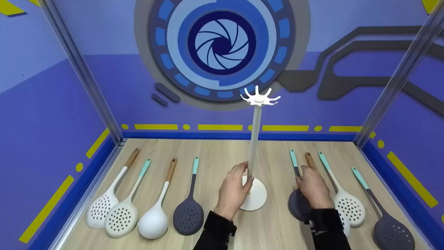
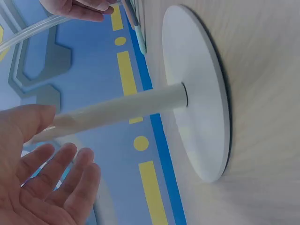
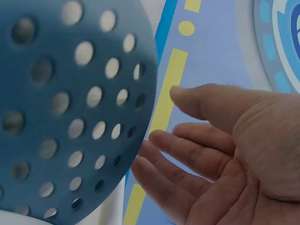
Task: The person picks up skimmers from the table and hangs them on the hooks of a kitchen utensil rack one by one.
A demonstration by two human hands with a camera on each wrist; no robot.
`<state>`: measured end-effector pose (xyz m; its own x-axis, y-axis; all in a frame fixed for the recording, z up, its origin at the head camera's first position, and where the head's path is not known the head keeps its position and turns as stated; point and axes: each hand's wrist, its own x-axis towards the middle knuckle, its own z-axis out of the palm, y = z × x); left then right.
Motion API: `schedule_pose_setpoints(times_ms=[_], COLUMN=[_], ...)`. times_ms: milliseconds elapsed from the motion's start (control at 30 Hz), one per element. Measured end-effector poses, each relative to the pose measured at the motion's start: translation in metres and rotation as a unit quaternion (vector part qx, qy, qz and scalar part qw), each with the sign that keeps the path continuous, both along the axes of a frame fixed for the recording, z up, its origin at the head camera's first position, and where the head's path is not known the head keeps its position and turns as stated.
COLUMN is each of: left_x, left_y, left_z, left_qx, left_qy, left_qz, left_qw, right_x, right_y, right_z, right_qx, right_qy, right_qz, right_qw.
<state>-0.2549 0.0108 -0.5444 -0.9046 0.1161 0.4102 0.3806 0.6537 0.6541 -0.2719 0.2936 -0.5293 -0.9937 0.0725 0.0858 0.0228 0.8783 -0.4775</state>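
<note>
A white utensil stand with a round base (image 1: 255, 201), a thin pole (image 1: 256, 139) and a crown of curved hooks (image 1: 259, 100) stands upright. My left hand (image 1: 233, 191) is at the lower pole, thumb and loosely bent fingers on either side of it; in the left wrist view the fingers are apart from the pole, and whether the thumb touches is unclear. My right hand (image 1: 315, 187) hovers over the right utensils, fingers relaxed with nothing between them. Partly beneath it are a dark skimmer (image 1: 297, 205) with a teal handle and a wooden-handled utensil (image 1: 309, 159), its head mostly hidden.
On the left lie a white slotted turner (image 1: 102, 210), a cream skimmer (image 1: 121, 218), a white ladle (image 1: 153, 222) and a dark skimmer (image 1: 188, 215). Farther right are a white skimmer (image 1: 350, 208) and a dark slotted turner (image 1: 393, 232). Printed walls enclose the wooden table (image 1: 222, 152).
</note>
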Motion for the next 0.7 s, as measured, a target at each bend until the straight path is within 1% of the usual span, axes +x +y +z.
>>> schedule_pose_setpoints(times_ms=[200,367,467,700], left_x=[0.000,-0.002,-0.002,0.002], left_y=[0.004,0.004,0.005,0.006], left_z=[-0.005,-0.005,-0.006,-0.009], left_qx=[0.006,0.017,0.013,-0.015], left_qy=[-0.003,-0.006,-0.006,0.009], left_qz=[-0.020,-0.034,-0.036,-0.032], left_qw=[0.9998,0.9993,0.9993,0.9994], right_x=[0.001,0.000,0.001,0.002], right_y=[0.003,0.004,0.004,0.005], right_z=[-0.004,-0.006,-0.008,-0.012], right_qx=[-0.004,-0.014,-0.019,-0.031], right_qy=[-0.028,-0.046,-0.042,-0.035], right_qz=[-0.009,-0.017,-0.023,-0.036], right_qw=[1.000,0.999,0.999,0.998])
